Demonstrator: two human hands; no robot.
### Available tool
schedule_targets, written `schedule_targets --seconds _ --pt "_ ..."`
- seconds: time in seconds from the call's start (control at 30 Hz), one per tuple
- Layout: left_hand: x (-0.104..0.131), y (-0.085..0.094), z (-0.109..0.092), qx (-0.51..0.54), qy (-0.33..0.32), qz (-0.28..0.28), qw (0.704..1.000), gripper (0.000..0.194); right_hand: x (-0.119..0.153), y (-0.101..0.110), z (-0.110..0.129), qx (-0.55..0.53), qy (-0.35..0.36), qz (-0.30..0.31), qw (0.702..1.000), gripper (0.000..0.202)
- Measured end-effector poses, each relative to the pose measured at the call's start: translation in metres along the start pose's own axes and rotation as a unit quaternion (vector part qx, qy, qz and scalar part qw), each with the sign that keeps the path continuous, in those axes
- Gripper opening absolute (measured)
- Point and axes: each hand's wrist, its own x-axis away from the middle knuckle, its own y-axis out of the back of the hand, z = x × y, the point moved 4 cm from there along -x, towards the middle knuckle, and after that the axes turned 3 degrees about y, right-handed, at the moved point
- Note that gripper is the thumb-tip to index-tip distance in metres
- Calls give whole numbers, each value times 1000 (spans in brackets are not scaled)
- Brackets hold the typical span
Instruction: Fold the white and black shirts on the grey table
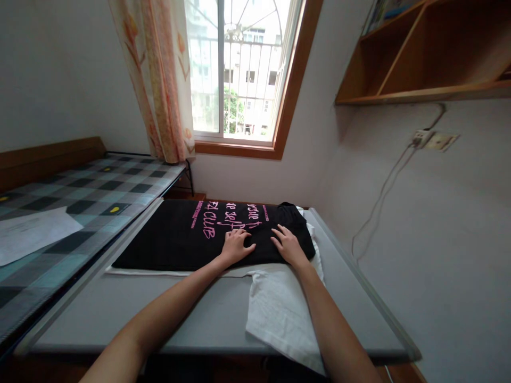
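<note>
A black T-shirt (171, 239) with pink lettering lies folded lengthwise on the grey table, its collar end at the right. Under it a white T-shirt (275, 306) shows along the near edge, with one sleeve spread toward me. My left hand (235, 246) rests on the black cloth beside the lettering, fingers slightly curled and apart. Nearer the collar, my right hand (288, 243) lies on the same shirt with its fingers spread. Neither hand appears to grip the fabric.
At the left stands a bed with a checked mattress (88, 186) and a sheet of paper (35, 234) on it. A curtain (159, 80) hangs beside the window. Wooden shelves (415, 90) and a wall socket (433, 140) with a cable are on the right wall.
</note>
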Motion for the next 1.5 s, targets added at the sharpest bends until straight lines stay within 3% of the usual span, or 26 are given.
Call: schedule_targets --seconds 0.17,0.37,0.5,0.6,0.73,1.0,1.17,1.37,1.5 --pt "-2 -2 3 2 14 22 1000 34 0 -15 -12 -2 -22 47 999 47" --pt "5 0 -3 -17 -52 -41 998 39 -3 -1 -23 -31 -49 -26 998 37" --pt "9 -5 -8 -24 -126 -5 992 40 1 14 -39 1 -137 -46 989 33" --pt "7 -6 -5 -30 -86 -4 996 32 5 19 -48 17 -182 -15 983 32" --pt "2 -5 4 -12 -3 -19 1000 28 7 19 -47 48 -184 9 982 26" --pt "-1 -6 8 38 18 -29 999 23 -3 21 -33 99 -131 -81 983 23" --pt "0 -3 11 25 53 -60 996 24 -3 23 -35 111 -152 -28 982 25" --pt "-1 -4 12 9 54 -48 997 24 9 31 -50 69 -199 38 977 27" --pt "-1 1 11 -5 60 -36 998 23 9 29 -51 76 -198 40 976 21"
